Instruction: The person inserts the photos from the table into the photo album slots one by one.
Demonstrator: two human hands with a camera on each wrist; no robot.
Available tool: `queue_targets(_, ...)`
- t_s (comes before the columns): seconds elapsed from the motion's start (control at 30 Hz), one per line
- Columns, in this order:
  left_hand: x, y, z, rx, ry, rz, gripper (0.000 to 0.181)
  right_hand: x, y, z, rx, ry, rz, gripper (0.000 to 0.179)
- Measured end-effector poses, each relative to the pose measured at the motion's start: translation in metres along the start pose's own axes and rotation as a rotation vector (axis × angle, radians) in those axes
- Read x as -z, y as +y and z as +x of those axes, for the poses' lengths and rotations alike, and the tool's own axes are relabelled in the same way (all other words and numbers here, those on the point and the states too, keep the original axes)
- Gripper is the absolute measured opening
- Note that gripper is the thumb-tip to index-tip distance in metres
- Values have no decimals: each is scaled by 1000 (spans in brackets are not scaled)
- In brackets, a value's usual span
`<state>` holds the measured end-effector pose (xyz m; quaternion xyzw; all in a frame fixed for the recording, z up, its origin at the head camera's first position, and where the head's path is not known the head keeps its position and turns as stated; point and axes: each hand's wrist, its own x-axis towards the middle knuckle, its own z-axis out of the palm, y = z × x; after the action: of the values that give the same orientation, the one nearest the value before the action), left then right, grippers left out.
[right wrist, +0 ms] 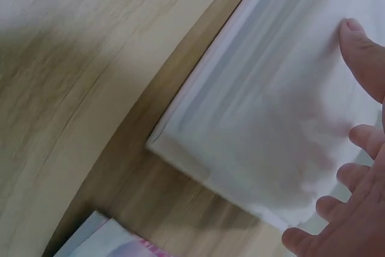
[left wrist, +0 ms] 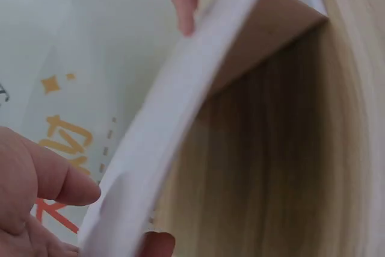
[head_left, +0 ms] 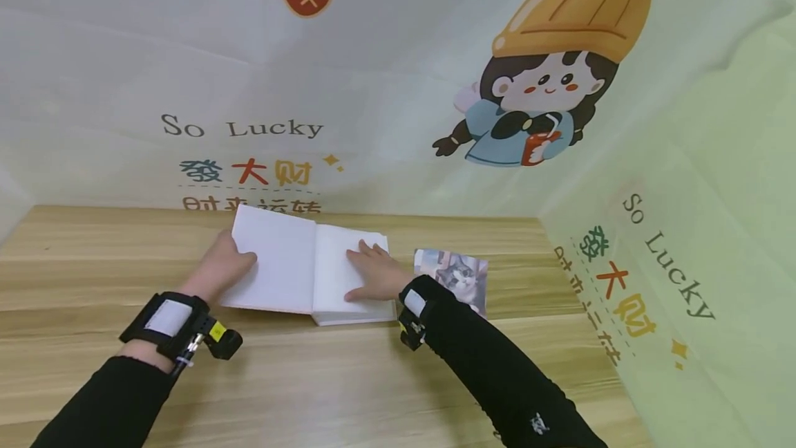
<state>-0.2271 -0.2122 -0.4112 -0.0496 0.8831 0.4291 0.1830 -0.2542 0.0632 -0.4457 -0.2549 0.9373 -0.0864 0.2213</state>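
A thick white book (head_left: pixel 353 275) lies open on the wooden table, its pages stacked on the right side. My left hand (head_left: pixel 222 265) grips the outer edge of the raised front cover (head_left: pixel 276 261), thumb on the inner white face. In the left wrist view the cover slants up off the table, a fingertip showing behind its edge. Over the right-hand page my right hand (head_left: pixel 378 274) has its fingers spread and relatively straight. The right wrist view shows the page (right wrist: pixel 271 142) as glossy, with the fingers near its far edge.
To the right of the book lies a picture with a cat on it (head_left: pixel 463 275), partly hidden by my right wrist. A printed white sheet (head_left: pixel 385 88) stands along the table's back, another printed panel (head_left: pixel 696 247) on the right. Bare wood (head_left: pixel 323 386) lies in front.
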Motion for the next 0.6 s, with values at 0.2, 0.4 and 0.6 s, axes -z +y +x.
queue_targets(0.2, -14, -13, 3, 58, 24, 151, 76, -7, 6, 0, -19, 1, 19, 88)
queue_targets(0.4, -31, -18, 3, 113, 62, 237, 74, -10, 2, 0, -20, -6, 57, 87)
queue_targets(0.6, -50, -7, 3, 73, 82, 297, 68, -12, 0, 0, -32, 1, 88, 86)
